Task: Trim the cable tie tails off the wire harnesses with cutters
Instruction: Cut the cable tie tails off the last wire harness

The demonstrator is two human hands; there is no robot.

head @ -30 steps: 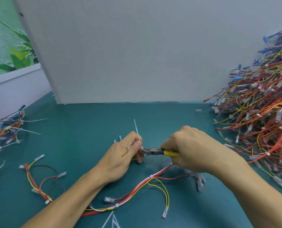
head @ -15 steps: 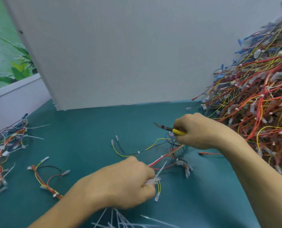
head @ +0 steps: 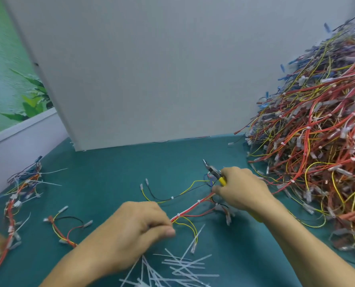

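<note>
Held the harness (head: pixel 193 206) stretched low over the teal surface (head: pixel 102 183) — near end gripped in the curled left hand (head: pixel 139 230), far end pinched in the right hand (head: pixel 243 191) together with the yellow-handled cutters (head: pixel 213 172). Judged light, limp and tangle-prone — best pinched close beside a tie (head: pixel 198 201).

left hand (head: pixel 138 227) pinching, right hand (head: pixel 241 190) gripping

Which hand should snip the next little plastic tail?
Probably the right hand: it grips the yellow-handled cutters, tips free. The left hand is busy holding the red harness.
</note>
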